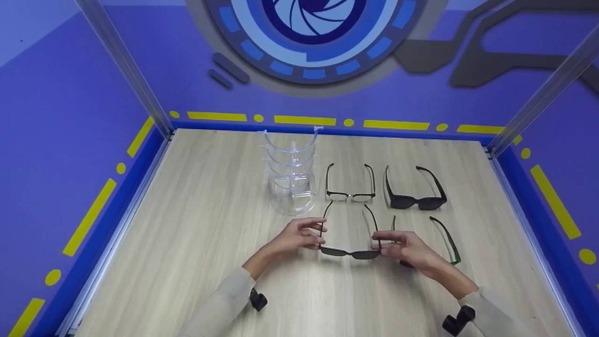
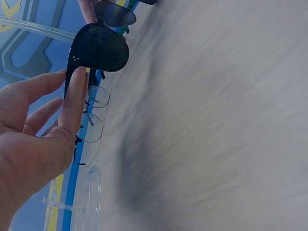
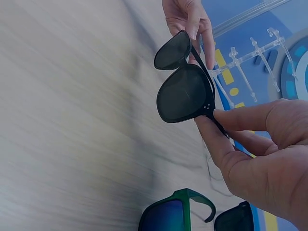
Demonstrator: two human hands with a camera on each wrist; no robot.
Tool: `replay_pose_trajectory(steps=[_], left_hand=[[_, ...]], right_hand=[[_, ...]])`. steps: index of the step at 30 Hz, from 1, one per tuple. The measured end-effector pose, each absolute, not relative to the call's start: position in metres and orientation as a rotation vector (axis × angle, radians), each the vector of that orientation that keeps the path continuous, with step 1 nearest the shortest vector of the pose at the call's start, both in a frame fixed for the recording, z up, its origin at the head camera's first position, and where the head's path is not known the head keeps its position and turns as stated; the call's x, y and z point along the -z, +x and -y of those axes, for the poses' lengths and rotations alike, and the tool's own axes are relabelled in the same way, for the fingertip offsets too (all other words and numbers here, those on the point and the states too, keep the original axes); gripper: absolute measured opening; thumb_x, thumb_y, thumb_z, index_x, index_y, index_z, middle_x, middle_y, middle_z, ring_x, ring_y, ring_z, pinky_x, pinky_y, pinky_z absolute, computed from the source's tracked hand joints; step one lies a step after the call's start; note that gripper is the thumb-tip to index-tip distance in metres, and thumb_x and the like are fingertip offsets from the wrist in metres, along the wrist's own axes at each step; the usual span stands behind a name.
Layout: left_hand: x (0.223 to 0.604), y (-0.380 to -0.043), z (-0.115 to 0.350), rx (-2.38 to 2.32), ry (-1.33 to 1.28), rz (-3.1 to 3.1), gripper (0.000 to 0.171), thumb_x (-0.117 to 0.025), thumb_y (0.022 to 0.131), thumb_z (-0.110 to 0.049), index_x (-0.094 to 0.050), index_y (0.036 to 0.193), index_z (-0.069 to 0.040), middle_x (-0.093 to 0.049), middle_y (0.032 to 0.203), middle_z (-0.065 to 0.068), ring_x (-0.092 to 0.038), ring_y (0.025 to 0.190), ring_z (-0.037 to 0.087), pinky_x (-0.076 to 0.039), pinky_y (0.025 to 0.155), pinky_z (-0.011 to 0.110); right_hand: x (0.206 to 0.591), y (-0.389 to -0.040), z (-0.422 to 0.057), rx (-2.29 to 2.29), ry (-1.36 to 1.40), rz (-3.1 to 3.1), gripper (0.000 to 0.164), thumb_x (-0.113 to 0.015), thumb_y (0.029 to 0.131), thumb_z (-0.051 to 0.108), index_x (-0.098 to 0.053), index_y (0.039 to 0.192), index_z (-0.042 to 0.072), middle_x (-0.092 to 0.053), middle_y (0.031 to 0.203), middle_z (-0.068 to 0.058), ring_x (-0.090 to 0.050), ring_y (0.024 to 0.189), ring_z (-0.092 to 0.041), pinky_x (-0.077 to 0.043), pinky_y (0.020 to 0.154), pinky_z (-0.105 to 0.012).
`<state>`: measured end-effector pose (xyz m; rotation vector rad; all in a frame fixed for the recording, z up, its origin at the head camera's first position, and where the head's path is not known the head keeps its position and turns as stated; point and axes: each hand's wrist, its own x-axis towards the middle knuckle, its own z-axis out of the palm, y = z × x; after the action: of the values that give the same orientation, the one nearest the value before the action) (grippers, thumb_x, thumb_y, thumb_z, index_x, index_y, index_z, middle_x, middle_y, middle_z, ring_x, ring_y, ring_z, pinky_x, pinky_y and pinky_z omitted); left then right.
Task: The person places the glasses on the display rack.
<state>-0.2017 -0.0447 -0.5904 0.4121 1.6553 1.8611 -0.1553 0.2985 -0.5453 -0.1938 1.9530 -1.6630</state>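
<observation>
Both hands hold one pair of black sunglasses (image 1: 365, 254) by its hinge ends, temples unfolded and pointing toward the back wall. My left hand (image 1: 295, 235) pinches the left temple near the lens between thumb and fingers. On the other side my right hand (image 1: 412, 249) pinches the right temple close to its hinge. In the right wrist view the dark lenses (image 3: 183, 94) appear raised off the wooden surface. Partly hidden behind the right hand lie green-framed sunglasses (image 1: 452, 243), whose bluish lens (image 3: 164, 216) shows in the right wrist view.
A clear plastic glasses stand (image 1: 293, 178) with several curved tiers stands behind the left hand. Clear-lens eyeglasses (image 1: 350, 196) and thick black sunglasses (image 1: 418, 202) rest on the wooden table (image 1: 196, 224) farther back. Blue printed panels (image 1: 154, 61) enclose the back and sides.
</observation>
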Motion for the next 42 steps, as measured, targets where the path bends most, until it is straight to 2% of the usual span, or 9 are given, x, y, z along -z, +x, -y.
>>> replay_pose_trajectory(steps=[13,17,21,26,35,42], left_hand=[[0.586,-0.194,0.054,-1.931,0.338,-1.638,0.063,-0.065,0.092,0.007,-0.039,0.150,0.011,-0.050,0.140,0.036,-0.071,0.094,0.009,-0.063,0.087,0.029],[0.586,-0.194,0.056,-1.947,0.310,-1.641,0.063,-0.066,0.090,0.008,-0.040,0.148,0.012,-0.054,0.137,0.031,-0.071,0.093,0.009,-0.063,0.086,0.029],[0.585,-0.192,0.059,-1.963,0.286,-1.642,0.062,-0.067,0.089,0.010,-0.042,0.146,0.013,-0.056,0.135,0.030,-0.071,0.091,0.009,-0.064,0.084,0.029],[0.584,-0.190,0.064,-1.986,0.258,-1.640,0.061,-0.067,0.089,0.011,-0.045,0.146,0.010,-0.058,0.132,0.025,-0.071,0.089,0.009,-0.064,0.083,0.029],[0.588,-0.189,0.075,-2.035,0.245,-1.639,0.062,-0.067,0.089,0.012,-0.043,0.146,0.013,-0.063,0.127,0.018,-0.070,0.088,0.006,-0.064,0.081,0.027],[0.590,-0.188,0.081,-2.065,0.245,-1.630,0.062,-0.066,0.090,0.011,-0.040,0.146,0.014,-0.062,0.129,0.019,-0.070,0.088,0.006,-0.064,0.080,0.028]], right_hand=[[0.545,-0.156,-0.291,1.738,-0.185,-1.858,0.059,-0.066,0.096,0.002,-0.041,0.146,-0.016,-0.057,0.141,-0.031,-0.069,0.117,-0.010,-0.056,0.097,-0.020],[0.549,-0.158,-0.288,1.781,-0.172,-1.826,0.061,-0.067,0.095,0.000,-0.040,0.147,-0.015,-0.057,0.144,-0.026,-0.069,0.118,-0.010,-0.056,0.099,-0.021],[0.552,-0.160,-0.285,1.824,-0.152,-1.790,0.060,-0.067,0.094,0.000,-0.041,0.147,-0.014,-0.066,0.137,-0.016,-0.069,0.118,-0.011,-0.056,0.099,-0.021],[0.555,-0.161,-0.279,1.873,-0.127,-1.746,0.061,-0.067,0.094,-0.001,-0.041,0.148,-0.013,-0.069,0.134,-0.009,-0.068,0.119,-0.012,-0.055,0.100,-0.021],[0.559,-0.164,-0.268,1.901,-0.150,-1.756,0.062,-0.066,0.096,0.001,-0.039,0.150,-0.011,-0.057,0.148,-0.013,-0.064,0.127,-0.019,-0.053,0.104,-0.023],[0.566,-0.167,-0.263,1.956,-0.133,-1.726,0.060,-0.066,0.096,0.000,-0.041,0.150,-0.009,-0.063,0.142,-0.004,-0.064,0.125,-0.017,-0.054,0.104,-0.024]])
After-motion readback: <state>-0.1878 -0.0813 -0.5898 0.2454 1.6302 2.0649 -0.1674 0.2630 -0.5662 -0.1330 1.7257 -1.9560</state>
